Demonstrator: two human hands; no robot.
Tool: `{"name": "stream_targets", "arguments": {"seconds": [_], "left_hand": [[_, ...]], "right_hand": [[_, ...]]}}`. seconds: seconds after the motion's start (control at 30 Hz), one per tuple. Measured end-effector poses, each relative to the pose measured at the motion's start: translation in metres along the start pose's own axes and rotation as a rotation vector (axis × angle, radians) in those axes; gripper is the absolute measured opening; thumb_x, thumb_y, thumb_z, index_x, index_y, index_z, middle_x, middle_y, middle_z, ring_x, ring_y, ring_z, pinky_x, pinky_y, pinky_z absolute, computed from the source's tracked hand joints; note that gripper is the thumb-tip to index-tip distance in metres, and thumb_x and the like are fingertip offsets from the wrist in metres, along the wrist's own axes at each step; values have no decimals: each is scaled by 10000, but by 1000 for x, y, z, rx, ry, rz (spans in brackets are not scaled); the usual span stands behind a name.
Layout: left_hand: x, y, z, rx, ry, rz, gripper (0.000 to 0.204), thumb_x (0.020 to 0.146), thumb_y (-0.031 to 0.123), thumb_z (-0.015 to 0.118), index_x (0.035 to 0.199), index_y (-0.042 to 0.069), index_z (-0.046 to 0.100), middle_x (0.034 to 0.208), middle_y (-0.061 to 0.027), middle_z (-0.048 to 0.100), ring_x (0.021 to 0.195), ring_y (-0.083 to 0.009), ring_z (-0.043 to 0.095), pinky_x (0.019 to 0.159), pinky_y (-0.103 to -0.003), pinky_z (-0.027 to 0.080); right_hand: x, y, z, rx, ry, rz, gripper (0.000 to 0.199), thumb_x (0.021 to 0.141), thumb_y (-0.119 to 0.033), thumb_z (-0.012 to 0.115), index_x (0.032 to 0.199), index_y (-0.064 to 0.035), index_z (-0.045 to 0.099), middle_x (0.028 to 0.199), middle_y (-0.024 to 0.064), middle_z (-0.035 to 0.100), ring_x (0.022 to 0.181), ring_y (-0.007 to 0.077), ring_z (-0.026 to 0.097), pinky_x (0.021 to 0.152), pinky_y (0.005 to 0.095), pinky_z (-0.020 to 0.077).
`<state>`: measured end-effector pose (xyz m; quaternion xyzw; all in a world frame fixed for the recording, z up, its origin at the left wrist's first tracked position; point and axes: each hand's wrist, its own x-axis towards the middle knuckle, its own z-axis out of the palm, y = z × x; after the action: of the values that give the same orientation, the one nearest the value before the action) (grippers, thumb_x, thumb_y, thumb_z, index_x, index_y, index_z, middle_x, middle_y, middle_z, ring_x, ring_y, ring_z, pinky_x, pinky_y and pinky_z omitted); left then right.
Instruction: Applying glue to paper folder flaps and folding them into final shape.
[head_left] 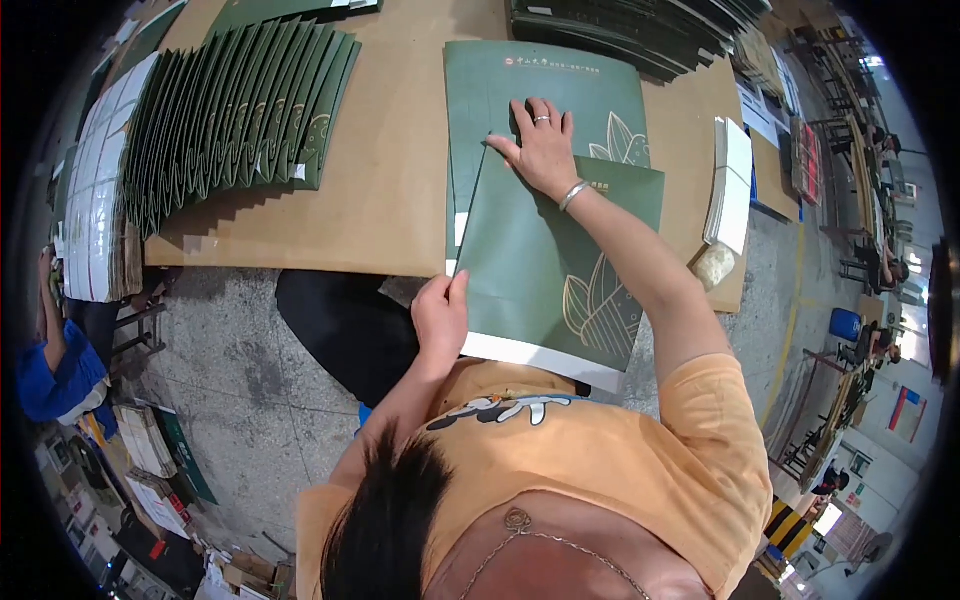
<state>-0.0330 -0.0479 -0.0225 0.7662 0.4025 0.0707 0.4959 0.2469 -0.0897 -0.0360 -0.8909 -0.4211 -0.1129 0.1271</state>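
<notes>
With our left hand (440, 318) we are pinching a green rectangular leaf-printed card sheet (550, 270), overhanging the brown flat-topped table (395, 190); our right hand (545, 155), fingers spread, gripping nothing visible, is seemingly steadying it over a matching green sheet (540, 85).

Left hand (441, 318) pinching a green sheet (550, 255); beyond that grip, right hand (545, 155) spread over a second sheet (478, 95); green folders (240, 120) farther left.

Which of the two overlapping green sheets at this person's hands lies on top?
The nearer sheet, its left edge at the left hand; it covers part of the farther sheet, whose upper end shows beyond it.
</notes>
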Motion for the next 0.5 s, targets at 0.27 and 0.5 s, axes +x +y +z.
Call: {"name": "stream_targets", "arguments": {"seconds": [0.27,0.5], "left_hand": [[-1,25,-18,-61,-106,-154,417,893,279,679,668,-26,504,581,-148,552,558,-238,574,591,-412,466],[49,82,-26,526,-128,416,318,886,229,624,1080,-23,607,1128,-235,607,1049,-408,573,923,-465,453]], "right_hand": [[23,0,2,-27,87,-53,780,816,-666,554,1262,-26,538,1263,189,512,1253,341,409,1043,647,226],[25,-6,11,-79,87,30,816,820,-673,546,1304,-16,504,1332,206,486,1305,358,381,1071,645,208]]}}
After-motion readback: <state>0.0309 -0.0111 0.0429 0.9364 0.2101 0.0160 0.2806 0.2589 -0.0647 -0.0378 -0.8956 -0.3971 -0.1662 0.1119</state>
